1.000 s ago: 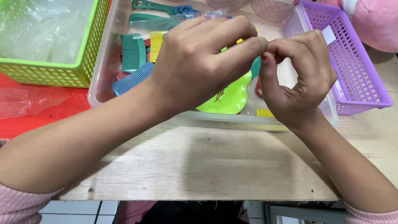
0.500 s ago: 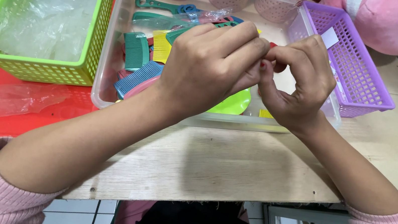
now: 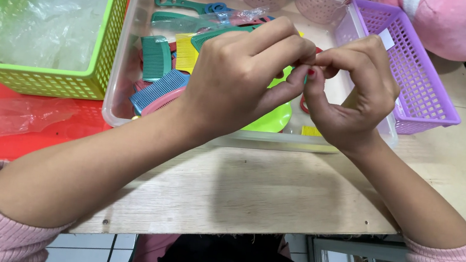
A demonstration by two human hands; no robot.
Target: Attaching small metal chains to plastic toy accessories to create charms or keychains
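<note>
We bring our left hand (image 3: 239,78) and right hand (image 3: 350,95) together over the clear bin (image 3: 125,64), fingertips pinching a small red-and-green piece (image 3: 309,73) (mostly hidden) so both can work it; loose combs (image 3: 159,83) lie below, left.

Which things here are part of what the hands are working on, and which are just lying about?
In use:
left hand and right hand, fingertips pinched together over the bin; what they pinch is hidden
clear plastic bin of combs

Lying about:
green basket with plastic bags
purple basket
pink plush toy
loose plastic bag
</note>
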